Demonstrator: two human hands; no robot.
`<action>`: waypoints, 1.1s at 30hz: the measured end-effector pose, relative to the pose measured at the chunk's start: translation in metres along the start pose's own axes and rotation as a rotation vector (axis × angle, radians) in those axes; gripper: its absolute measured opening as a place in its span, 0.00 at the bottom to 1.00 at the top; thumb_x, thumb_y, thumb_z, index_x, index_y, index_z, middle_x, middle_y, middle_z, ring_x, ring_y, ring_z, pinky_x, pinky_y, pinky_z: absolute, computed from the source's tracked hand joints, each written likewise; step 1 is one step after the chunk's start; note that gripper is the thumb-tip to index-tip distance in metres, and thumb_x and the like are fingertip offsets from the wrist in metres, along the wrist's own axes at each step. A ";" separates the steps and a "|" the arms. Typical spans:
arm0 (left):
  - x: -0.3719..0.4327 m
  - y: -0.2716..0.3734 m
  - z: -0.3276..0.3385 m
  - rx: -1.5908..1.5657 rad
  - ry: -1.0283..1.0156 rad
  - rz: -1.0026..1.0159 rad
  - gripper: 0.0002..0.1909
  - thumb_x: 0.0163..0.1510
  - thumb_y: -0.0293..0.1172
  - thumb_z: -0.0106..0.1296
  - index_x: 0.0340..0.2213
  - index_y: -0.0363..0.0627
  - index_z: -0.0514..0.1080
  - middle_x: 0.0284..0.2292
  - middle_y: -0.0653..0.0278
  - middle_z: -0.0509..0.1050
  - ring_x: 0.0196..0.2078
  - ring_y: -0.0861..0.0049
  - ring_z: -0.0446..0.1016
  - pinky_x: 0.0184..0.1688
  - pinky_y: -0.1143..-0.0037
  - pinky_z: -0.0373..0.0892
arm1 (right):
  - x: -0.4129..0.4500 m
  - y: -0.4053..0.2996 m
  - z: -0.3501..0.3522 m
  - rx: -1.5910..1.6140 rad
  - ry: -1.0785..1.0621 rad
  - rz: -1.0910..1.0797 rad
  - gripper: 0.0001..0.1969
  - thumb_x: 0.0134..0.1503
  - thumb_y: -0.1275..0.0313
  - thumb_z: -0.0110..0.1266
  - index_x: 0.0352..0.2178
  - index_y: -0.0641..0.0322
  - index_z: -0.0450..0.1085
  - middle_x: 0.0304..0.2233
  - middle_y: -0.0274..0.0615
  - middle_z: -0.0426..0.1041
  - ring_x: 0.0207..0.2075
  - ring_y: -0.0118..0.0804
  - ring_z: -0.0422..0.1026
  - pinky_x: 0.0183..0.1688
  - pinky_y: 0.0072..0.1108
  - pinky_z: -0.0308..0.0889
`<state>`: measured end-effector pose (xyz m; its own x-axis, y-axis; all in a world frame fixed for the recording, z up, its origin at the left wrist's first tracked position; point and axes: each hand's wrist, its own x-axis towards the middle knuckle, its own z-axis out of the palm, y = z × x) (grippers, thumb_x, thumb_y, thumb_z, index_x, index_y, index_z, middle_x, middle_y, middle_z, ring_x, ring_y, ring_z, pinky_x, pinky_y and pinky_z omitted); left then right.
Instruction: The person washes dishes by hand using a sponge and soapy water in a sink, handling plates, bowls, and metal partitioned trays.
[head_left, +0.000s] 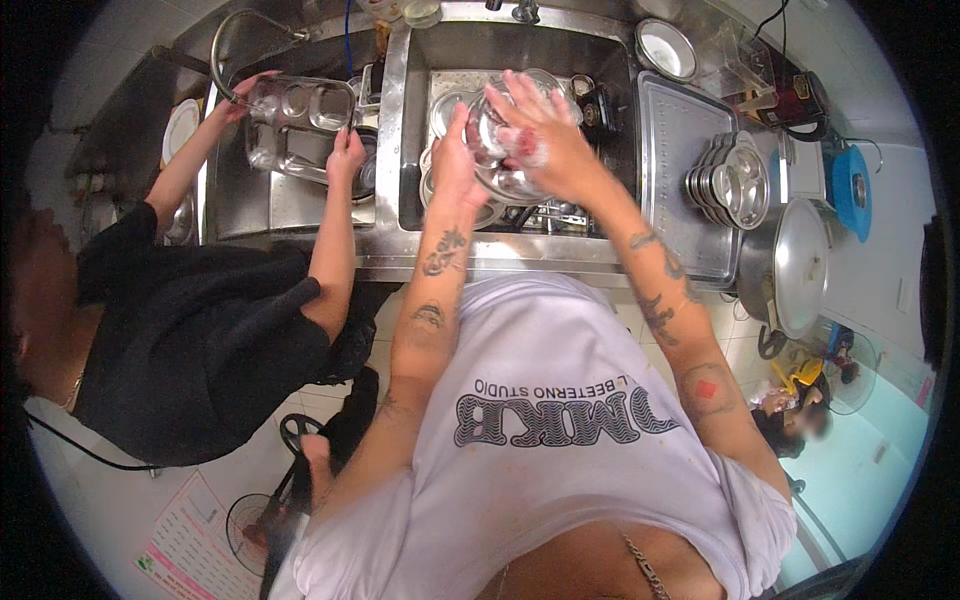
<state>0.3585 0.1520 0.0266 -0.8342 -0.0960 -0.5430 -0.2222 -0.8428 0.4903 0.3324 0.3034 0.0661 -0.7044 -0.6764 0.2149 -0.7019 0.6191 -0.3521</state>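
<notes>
A shiny metal compartment tray (514, 184) is held above the right-hand sink basin (517, 49). Its left side is gripped by my left hand (457, 161), thumb up along the rim. Across its face lies my right hand (540, 131), fingers spread and blurred, with white suds on them. A reddish patch shows on the back of that hand; whether a scrubber is under the palm is hidden. More metal trays (442, 109) lie below in the basin, beside several dark and metal items partly covered by my arms.
At the left basin, a co-worker's hands (345, 156) hold a clear rectangular container (300, 124) near a curved faucet hose (217, 56). Right of my basin, stacked compartment trays (727, 180) stand on a metal drainboard (675, 247). Beyond are a large lidded pot (799, 266) and a metal bowl (666, 49).
</notes>
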 end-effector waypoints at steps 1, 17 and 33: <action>-0.002 -0.009 0.006 -0.013 0.127 0.076 0.18 0.57 0.43 0.50 0.40 0.41 0.69 0.35 0.62 0.74 0.36 0.70 0.74 0.36 0.66 0.72 | 0.003 -0.016 0.005 -0.002 0.000 0.000 0.29 0.55 0.59 0.48 0.58 0.50 0.56 0.63 0.55 0.46 0.65 0.54 0.45 0.63 0.41 0.43; -0.033 -0.033 0.010 0.290 0.152 0.449 0.16 0.57 0.44 0.50 0.35 0.41 0.72 0.24 0.70 0.71 0.24 0.87 0.67 0.24 0.83 0.64 | 0.046 0.021 0.018 0.044 0.173 0.125 0.25 0.62 0.50 0.31 0.57 0.40 0.59 0.63 0.46 0.50 0.64 0.53 0.46 0.64 0.40 0.42; 0.012 0.093 -0.056 1.542 0.477 0.893 0.26 0.56 0.45 0.48 0.16 0.33 0.70 0.20 0.40 0.71 0.26 0.44 0.72 0.28 0.57 0.65 | -0.048 0.112 0.079 1.799 0.142 1.043 0.30 0.59 0.42 0.35 0.41 0.57 0.70 0.23 0.30 0.70 0.21 0.28 0.70 0.17 0.17 0.61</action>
<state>0.3567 0.0430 0.0271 -0.8134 -0.5429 0.2091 -0.2852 0.6855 0.6699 0.2962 0.3739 -0.0561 -0.7426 -0.3284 -0.5837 0.6696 -0.3841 -0.6357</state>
